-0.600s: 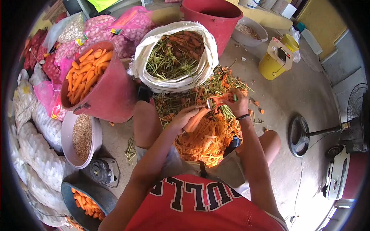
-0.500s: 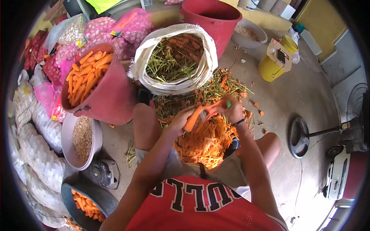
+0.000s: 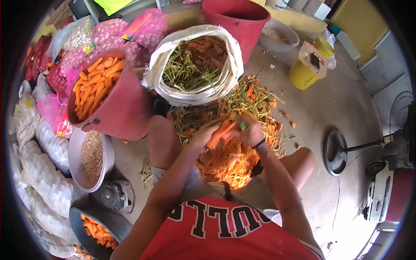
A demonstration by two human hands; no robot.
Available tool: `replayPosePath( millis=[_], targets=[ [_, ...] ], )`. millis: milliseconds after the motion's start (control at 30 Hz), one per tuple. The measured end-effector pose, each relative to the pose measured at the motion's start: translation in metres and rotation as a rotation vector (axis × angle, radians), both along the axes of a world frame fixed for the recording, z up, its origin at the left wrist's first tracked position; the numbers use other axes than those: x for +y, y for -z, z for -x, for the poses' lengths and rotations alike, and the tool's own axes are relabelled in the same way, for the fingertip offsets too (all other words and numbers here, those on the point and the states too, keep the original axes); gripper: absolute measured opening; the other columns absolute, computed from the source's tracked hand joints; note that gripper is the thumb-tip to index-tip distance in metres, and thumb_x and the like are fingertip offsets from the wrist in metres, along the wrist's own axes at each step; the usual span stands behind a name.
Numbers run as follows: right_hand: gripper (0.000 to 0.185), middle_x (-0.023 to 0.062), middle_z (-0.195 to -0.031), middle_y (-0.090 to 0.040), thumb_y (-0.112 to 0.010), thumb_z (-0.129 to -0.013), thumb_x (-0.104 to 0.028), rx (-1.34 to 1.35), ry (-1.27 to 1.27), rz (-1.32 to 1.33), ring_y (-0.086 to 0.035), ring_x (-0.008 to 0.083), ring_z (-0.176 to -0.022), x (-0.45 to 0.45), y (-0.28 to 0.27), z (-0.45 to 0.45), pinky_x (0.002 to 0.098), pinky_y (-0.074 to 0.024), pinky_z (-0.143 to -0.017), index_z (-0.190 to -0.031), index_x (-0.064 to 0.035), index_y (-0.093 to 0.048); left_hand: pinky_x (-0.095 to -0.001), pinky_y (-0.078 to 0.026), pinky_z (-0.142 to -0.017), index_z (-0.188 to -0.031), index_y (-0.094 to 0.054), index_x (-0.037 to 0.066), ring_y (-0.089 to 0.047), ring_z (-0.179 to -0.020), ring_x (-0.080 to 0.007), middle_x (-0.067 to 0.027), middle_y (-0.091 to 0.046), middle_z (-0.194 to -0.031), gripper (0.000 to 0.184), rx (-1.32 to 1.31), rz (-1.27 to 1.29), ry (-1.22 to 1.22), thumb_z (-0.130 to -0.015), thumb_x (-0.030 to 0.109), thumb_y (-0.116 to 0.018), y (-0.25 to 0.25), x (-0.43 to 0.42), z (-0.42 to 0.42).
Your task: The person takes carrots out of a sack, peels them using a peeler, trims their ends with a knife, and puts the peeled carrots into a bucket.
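My left hand (image 3: pixel 204 135) is wrapped round a carrot (image 3: pixel 218 134) that points up and to the right. Close beside it, my right hand (image 3: pixel 251 131) is closed on a peeler with a green part (image 3: pixel 243 125); motion blurs the tool against the carrot. Below both hands lies a heap of orange peelings (image 3: pixel 229 164) between my legs. Beyond them, a white sack (image 3: pixel 151 71) stands open, holding unpeeled carrots with green stalks. Cut stalks and carrot ends (image 3: pixel 255 97) are strewn on the floor at its foot.
A red tub (image 3: pixel 130 108) of peeled carrots stands at the left, with a bowl of pale pieces (image 3: pixel 92 158) and a dark bucket (image 3: pixel 119 225) nearer me. Another red tub (image 3: pixel 236 21) is behind the sack. At the right are a yellow bucket (image 3: pixel 301 76) and a fan (image 3: pixel 334 151).
My right hand has moved left and slightly down, closer to my left hand, bringing the peeler along the carrot. My left hand still holds the carrot in nearly the same place.
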State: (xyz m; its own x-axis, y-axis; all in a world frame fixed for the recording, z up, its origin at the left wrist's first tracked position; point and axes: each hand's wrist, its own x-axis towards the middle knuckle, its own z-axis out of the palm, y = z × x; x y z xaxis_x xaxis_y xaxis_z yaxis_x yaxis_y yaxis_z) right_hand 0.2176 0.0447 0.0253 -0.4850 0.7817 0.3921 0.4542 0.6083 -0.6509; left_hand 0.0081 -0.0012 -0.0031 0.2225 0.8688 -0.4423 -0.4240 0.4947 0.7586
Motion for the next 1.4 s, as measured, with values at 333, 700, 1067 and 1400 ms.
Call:
replayPosePath(
  millis=[333, 700, 1067, 1400],
  targets=[
    [0.051, 0.0097, -0.09, -0.066, -0.088, -0.065, -0.026, -0.019, 0.026, -0.026, -0.067, 0.0243, -0.079, -0.005, 0.004, 0.006, 0.0342, -0.0555, -0.07, -0.105, -0.0046, -0.064, -0.0257, -0.052, -0.082, -0.134, -0.052, 0.009, -0.062, -0.099, -0.0143, -0.0093, -0.06, -0.122, 0.039, 0.002, -0.127, -0.007, -0.1, 0.025, -0.052, 0.009, 0.0, -0.003],
    [0.058, 0.0094, -0.092, -0.067, -0.09, -0.062, -0.029, -0.013, -0.011, 0.129, -0.066, 0.0219, -0.077, -0.006, 0.008, 0.001, 0.0341, -0.0555, -0.069, -0.108, -0.0048, -0.064, -0.0305, -0.056, -0.068, -0.135, -0.05, 0.006, -0.063, -0.092, -0.0157, -0.0079, -0.061, -0.116, 0.041, -0.003, -0.097, -0.042, -0.099, 0.024, -0.054, 0.009, -0.002, -0.007],
    [0.053, 0.0091, -0.086, -0.065, -0.09, -0.062, -0.024, 0.036, 0.017, -0.057, -0.064, 0.0198, -0.073, 0.003, 0.012, 0.0, 0.0332, -0.0542, -0.066, -0.103, -0.0037, -0.064, -0.0269, -0.053, -0.076, -0.134, -0.05, 0.004, -0.062, -0.088, -0.0128, -0.0083, -0.06, -0.11, 0.043, 0.019, -0.038, 0.003, -0.097, 0.024, -0.056, 0.011, 0.0, -0.003],
    [0.049, 0.0122, -0.093, -0.065, -0.09, -0.063, -0.024, 0.016, -0.019, 0.026, -0.065, 0.0232, -0.084, -0.01, -0.011, 0.007, 0.0347, -0.0547, -0.075, -0.103, -0.0053, -0.067, -0.0267, -0.055, -0.07, -0.132, -0.052, 0.005, -0.064, -0.085, -0.0145, -0.0071, -0.063, -0.107, 0.04, -0.076, -0.021, -0.112, -0.099, 0.026, -0.054, 0.007, 0.002, -0.014]
  ],
)
